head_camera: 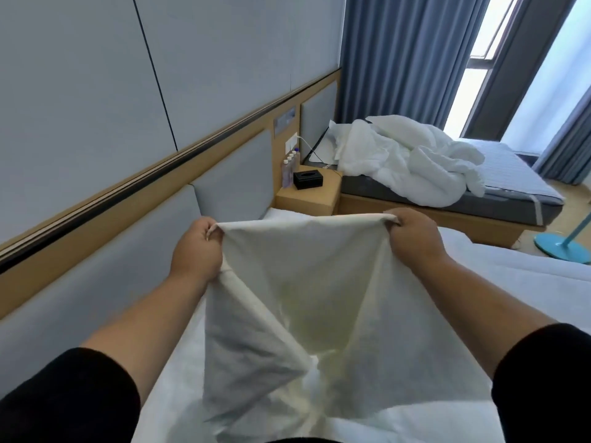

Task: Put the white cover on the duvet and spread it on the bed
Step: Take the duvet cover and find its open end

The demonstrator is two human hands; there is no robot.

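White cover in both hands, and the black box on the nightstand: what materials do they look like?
White cover: thin woven fabric, matte, probably cotton or a blend; light glows through it and it creases softly where the left hand and right hand grip it. Black box: rigid, slightly glossy, perhaps plastic or leatherette; too small to tell.

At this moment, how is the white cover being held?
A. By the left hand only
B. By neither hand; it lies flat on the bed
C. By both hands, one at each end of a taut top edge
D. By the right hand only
C: the left hand and the right hand each grip an end of the white cover, its top edge stretched between them.
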